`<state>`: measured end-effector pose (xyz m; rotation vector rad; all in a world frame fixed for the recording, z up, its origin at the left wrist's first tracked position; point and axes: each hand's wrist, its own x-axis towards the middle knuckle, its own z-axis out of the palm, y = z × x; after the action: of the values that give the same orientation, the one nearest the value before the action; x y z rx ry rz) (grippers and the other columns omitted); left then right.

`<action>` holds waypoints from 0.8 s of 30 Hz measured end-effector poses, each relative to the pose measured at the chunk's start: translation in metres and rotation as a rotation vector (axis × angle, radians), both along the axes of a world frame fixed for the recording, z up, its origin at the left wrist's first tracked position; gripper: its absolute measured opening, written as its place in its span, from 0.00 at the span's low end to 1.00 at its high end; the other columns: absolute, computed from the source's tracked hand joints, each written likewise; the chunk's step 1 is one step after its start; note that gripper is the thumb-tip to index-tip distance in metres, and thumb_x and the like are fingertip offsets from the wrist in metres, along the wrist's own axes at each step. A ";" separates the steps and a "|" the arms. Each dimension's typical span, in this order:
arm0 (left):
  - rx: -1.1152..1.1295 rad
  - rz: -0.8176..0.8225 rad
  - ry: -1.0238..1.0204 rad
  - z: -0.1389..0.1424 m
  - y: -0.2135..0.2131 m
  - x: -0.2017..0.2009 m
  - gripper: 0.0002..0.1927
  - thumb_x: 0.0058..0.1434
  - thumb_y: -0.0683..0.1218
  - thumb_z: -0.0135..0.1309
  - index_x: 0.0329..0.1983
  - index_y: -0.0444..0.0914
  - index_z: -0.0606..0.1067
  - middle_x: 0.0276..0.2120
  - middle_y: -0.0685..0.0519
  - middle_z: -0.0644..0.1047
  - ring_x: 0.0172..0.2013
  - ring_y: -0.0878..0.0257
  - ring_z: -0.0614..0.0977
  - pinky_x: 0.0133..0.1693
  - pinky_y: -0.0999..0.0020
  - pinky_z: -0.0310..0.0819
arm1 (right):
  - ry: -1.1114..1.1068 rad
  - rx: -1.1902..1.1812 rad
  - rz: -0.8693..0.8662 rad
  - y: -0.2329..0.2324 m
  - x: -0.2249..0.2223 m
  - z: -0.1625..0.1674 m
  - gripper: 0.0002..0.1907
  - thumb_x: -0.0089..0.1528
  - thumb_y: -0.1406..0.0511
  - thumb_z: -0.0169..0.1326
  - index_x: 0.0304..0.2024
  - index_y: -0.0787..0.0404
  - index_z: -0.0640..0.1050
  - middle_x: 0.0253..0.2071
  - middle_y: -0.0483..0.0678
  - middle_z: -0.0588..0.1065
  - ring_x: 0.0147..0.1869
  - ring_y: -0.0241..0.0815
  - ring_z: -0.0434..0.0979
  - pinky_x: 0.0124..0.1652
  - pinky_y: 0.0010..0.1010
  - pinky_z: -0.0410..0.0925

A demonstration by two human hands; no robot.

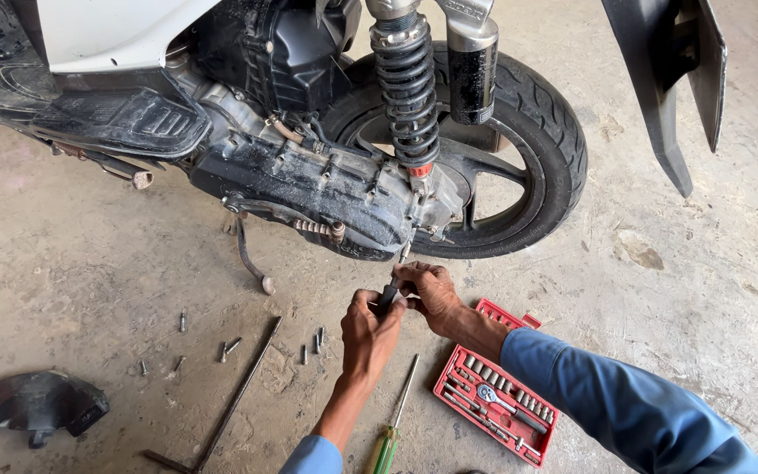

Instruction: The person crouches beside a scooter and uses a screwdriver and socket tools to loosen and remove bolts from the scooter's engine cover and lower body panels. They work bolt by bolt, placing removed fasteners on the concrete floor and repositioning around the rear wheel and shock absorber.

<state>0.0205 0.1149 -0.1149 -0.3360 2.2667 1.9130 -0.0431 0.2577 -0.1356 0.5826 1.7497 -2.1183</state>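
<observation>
My left hand (368, 329) grips the dark handle of a small driver tool (389, 294) that points up toward the underside of the scooter's black engine case (309, 184). My right hand (432, 290) closes around the upper shaft of the same tool, just below the case. Both hands meet in front of the rear wheel (537, 132). The tool's tip is hidden by my fingers.
An open red socket set case (495, 395) lies on the concrete at my right forearm. A green-handled screwdriver (389, 439), a long T-bar wrench (230, 404), several loose bolts (230, 348) and a black cover piece (37, 404) lie around. A kickstand (252, 263) hangs down.
</observation>
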 end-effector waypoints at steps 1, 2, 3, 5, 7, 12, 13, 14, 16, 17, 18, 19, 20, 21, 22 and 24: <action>-0.007 -0.006 0.013 -0.001 0.000 -0.001 0.16 0.61 0.55 0.58 0.37 0.39 0.68 0.22 0.49 0.77 0.21 0.61 0.74 0.23 0.58 0.67 | 0.010 0.007 -0.007 0.000 -0.001 -0.003 0.09 0.59 0.60 0.62 0.31 0.58 0.78 0.27 0.40 0.73 0.32 0.32 0.70 0.32 0.29 0.65; -0.021 -0.005 0.025 -0.001 0.001 -0.001 0.16 0.62 0.55 0.57 0.37 0.39 0.69 0.22 0.49 0.77 0.21 0.62 0.75 0.24 0.59 0.68 | 0.021 0.014 -0.014 0.000 -0.001 -0.005 0.12 0.59 0.59 0.64 0.29 0.58 0.77 0.26 0.41 0.72 0.31 0.33 0.69 0.31 0.29 0.66; -0.029 -0.005 0.029 -0.002 0.001 -0.002 0.16 0.62 0.55 0.57 0.37 0.38 0.70 0.23 0.49 0.78 0.22 0.62 0.75 0.24 0.60 0.68 | 0.013 0.028 -0.018 -0.001 -0.002 -0.007 0.12 0.59 0.59 0.64 0.29 0.58 0.77 0.26 0.40 0.72 0.31 0.33 0.69 0.31 0.28 0.64; -0.034 0.002 -0.017 -0.002 0.002 -0.003 0.16 0.63 0.55 0.56 0.37 0.38 0.72 0.24 0.49 0.79 0.23 0.63 0.76 0.25 0.61 0.69 | 0.000 0.054 -0.027 -0.001 -0.001 -0.005 0.14 0.58 0.58 0.66 0.28 0.57 0.76 0.25 0.40 0.71 0.30 0.32 0.67 0.30 0.27 0.62; -0.040 0.001 -0.059 -0.003 0.001 -0.004 0.16 0.64 0.55 0.55 0.37 0.37 0.75 0.25 0.49 0.80 0.24 0.64 0.77 0.26 0.62 0.70 | -0.014 0.045 -0.020 -0.001 0.000 0.000 0.13 0.60 0.57 0.64 0.29 0.57 0.76 0.26 0.40 0.71 0.31 0.32 0.67 0.31 0.27 0.63; 0.018 -0.010 -0.126 -0.001 0.002 -0.006 0.18 0.66 0.55 0.52 0.38 0.35 0.79 0.28 0.49 0.83 0.26 0.65 0.78 0.28 0.65 0.71 | -0.026 -0.052 0.037 0.000 0.004 0.017 0.10 0.60 0.59 0.55 0.35 0.56 0.82 0.32 0.39 0.79 0.35 0.31 0.71 0.34 0.26 0.65; 0.041 -0.008 -0.152 -0.001 0.002 -0.006 0.18 0.66 0.55 0.53 0.38 0.35 0.79 0.27 0.49 0.83 0.25 0.64 0.78 0.28 0.65 0.71 | -0.016 -0.037 0.043 0.001 0.004 0.017 0.09 0.61 0.59 0.55 0.36 0.57 0.82 0.32 0.38 0.79 0.36 0.31 0.71 0.35 0.27 0.65; 0.064 -0.006 -0.178 -0.001 0.002 -0.007 0.18 0.66 0.55 0.53 0.38 0.34 0.78 0.27 0.50 0.82 0.25 0.63 0.77 0.28 0.64 0.70 | -0.005 -0.022 0.049 0.001 0.003 0.016 0.09 0.61 0.60 0.56 0.36 0.57 0.81 0.33 0.38 0.79 0.36 0.31 0.71 0.36 0.27 0.65; 0.059 -0.011 -0.172 -0.003 0.003 -0.007 0.17 0.65 0.54 0.55 0.37 0.34 0.78 0.27 0.50 0.81 0.25 0.63 0.77 0.27 0.63 0.70 | -0.004 -0.024 0.041 0.002 0.002 0.009 0.08 0.61 0.60 0.58 0.36 0.58 0.81 0.32 0.40 0.78 0.35 0.31 0.70 0.36 0.28 0.67; 0.030 -0.016 -0.139 -0.003 0.003 -0.006 0.17 0.64 0.54 0.56 0.37 0.34 0.77 0.27 0.49 0.80 0.25 0.63 0.76 0.27 0.62 0.69 | -0.003 -0.026 0.037 0.002 0.000 0.004 0.08 0.60 0.60 0.59 0.36 0.58 0.81 0.31 0.41 0.78 0.34 0.32 0.70 0.36 0.28 0.68; 0.001 -0.021 -0.108 -0.005 0.004 -0.005 0.16 0.63 0.53 0.58 0.37 0.34 0.77 0.27 0.49 0.79 0.26 0.63 0.76 0.27 0.62 0.69 | 0.008 -0.020 0.034 0.004 -0.002 -0.002 0.08 0.60 0.61 0.59 0.35 0.59 0.81 0.31 0.41 0.77 0.34 0.32 0.70 0.35 0.28 0.67; -0.013 -0.001 -0.041 -0.006 0.004 -0.004 0.17 0.60 0.53 0.60 0.37 0.34 0.75 0.27 0.49 0.80 0.26 0.64 0.77 0.27 0.64 0.71 | 0.018 -0.014 0.030 0.005 -0.003 -0.008 0.08 0.60 0.61 0.60 0.35 0.59 0.81 0.30 0.41 0.76 0.34 0.32 0.70 0.34 0.28 0.67; -0.025 0.019 0.027 -0.008 0.005 -0.003 0.18 0.58 0.53 0.63 0.37 0.34 0.74 0.27 0.49 0.80 0.25 0.65 0.78 0.27 0.66 0.72 | 0.029 -0.007 0.026 0.006 -0.004 -0.013 0.08 0.60 0.61 0.61 0.35 0.59 0.80 0.30 0.41 0.75 0.34 0.32 0.70 0.33 0.28 0.66; -0.038 0.039 0.096 -0.009 0.005 -0.003 0.21 0.55 0.54 0.65 0.37 0.34 0.72 0.27 0.49 0.81 0.25 0.67 0.79 0.27 0.69 0.74 | 0.040 0.004 0.019 0.007 -0.006 -0.017 0.10 0.61 0.61 0.62 0.34 0.60 0.79 0.29 0.41 0.74 0.33 0.32 0.70 0.32 0.29 0.66; 0.004 0.027 0.057 -0.011 0.006 -0.003 0.19 0.56 0.53 0.64 0.36 0.34 0.72 0.26 0.48 0.80 0.24 0.66 0.78 0.26 0.68 0.72 | 0.050 0.013 0.012 0.008 -0.007 -0.020 0.11 0.62 0.60 0.64 0.33 0.61 0.78 0.29 0.42 0.73 0.33 0.33 0.69 0.32 0.29 0.65; 0.088 0.003 -0.023 -0.015 0.006 -0.003 0.16 0.59 0.51 0.63 0.35 0.35 0.73 0.25 0.45 0.80 0.22 0.65 0.76 0.22 0.68 0.69 | 0.056 0.038 0.007 0.007 -0.007 -0.020 0.14 0.62 0.59 0.65 0.32 0.62 0.76 0.28 0.43 0.72 0.32 0.34 0.68 0.31 0.29 0.64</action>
<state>0.0177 0.1213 -0.1300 -0.3475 2.1604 1.9925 -0.0504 0.2645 -0.1557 0.5314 1.8231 -2.1201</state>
